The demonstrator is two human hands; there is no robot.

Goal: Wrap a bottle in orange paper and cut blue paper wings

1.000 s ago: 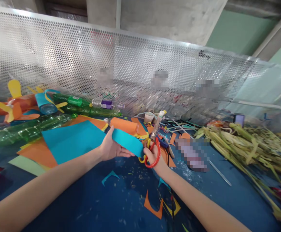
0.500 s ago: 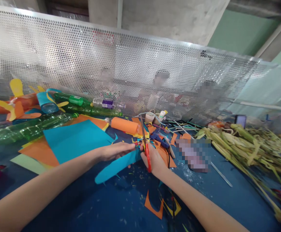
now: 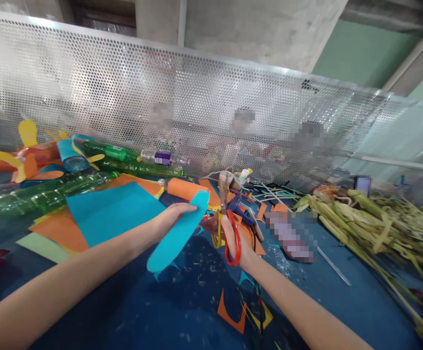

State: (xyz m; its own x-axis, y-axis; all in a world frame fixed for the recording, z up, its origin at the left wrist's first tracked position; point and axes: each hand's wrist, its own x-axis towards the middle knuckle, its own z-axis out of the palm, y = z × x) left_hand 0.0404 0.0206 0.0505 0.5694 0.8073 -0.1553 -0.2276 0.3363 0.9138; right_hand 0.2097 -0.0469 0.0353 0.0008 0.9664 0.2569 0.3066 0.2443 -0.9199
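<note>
My left hand (image 3: 175,216) pinches a long, rounded strip of blue paper (image 3: 178,236), its thumb on top near the upper end. The strip slants over the dark blue table, its broad face toward me. In my right hand (image 3: 235,236) is a pair of scissors (image 3: 229,228) with one red and one yellow handle loop. Their blades point away from me, just right of the strip and apart from it; they are smeared by motion. Small blue offcuts (image 3: 246,279) lie below my right hand.
Blue paper sheets (image 3: 112,211) over orange ones lie left. An orange-wrapped bottle (image 3: 185,188), a blue glue gun (image 3: 241,210) and straws sit ahead. Green bottles (image 3: 51,194) and dried husks (image 3: 364,223) flank the work. A perforated metal screen (image 3: 196,97) stands behind; orange scraps (image 3: 233,316) lie near.
The blue strip has turned its broad face up and stands more upright in my left hand. The scissors have come away from it, and their two handle loops now show apart.
</note>
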